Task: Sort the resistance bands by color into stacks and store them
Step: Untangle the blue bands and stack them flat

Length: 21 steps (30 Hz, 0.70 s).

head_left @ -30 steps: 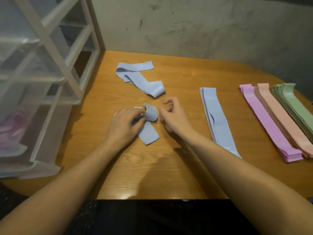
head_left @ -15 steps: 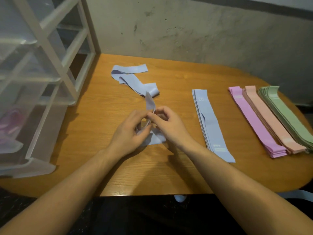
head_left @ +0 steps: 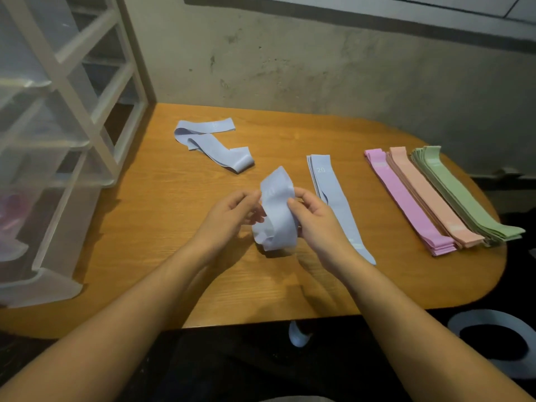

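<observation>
Table (head_left: 377, 285); crumpled blue band (head_left: 277, 216) half-hidden

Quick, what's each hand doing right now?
Left hand: pinches the left side of the blue band.
Right hand: pinches the band's right side.

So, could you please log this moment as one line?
both hands hold blue band | blue stack beside | loose blue bands unsorted

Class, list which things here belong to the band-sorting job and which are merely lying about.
Job: held blue band, left hand, right hand, loose blue bands, blue stack, pink stack, peach stack, green stack, drawer unit.
Lying about: table, wall.
</observation>
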Each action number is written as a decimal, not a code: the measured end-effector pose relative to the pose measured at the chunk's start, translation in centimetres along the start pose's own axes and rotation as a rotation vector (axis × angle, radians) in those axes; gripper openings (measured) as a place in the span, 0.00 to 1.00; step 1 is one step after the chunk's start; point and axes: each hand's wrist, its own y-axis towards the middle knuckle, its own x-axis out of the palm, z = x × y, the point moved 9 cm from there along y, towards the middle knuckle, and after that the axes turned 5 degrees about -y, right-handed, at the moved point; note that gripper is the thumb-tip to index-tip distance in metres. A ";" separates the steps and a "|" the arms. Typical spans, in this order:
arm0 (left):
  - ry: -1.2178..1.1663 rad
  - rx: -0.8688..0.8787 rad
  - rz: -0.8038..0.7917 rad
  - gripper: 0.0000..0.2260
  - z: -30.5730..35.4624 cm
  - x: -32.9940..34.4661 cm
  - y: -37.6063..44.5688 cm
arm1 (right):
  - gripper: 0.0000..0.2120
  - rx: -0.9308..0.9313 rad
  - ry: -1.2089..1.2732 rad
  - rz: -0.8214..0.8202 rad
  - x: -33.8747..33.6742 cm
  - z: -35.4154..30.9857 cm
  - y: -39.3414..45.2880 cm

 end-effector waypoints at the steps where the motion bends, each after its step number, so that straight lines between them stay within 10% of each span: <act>1: -0.018 -0.023 -0.042 0.10 0.4 1.0 -0.3 | 0.11 -0.009 0.006 -0.006 -0.2 -0.3 -0.2; 21: -0.077 0.052 -0.059 0.08 8.5 7.8 -3.6 | 0.10 -0.073 0.073 0.064 -5.6 -4.1 -4.6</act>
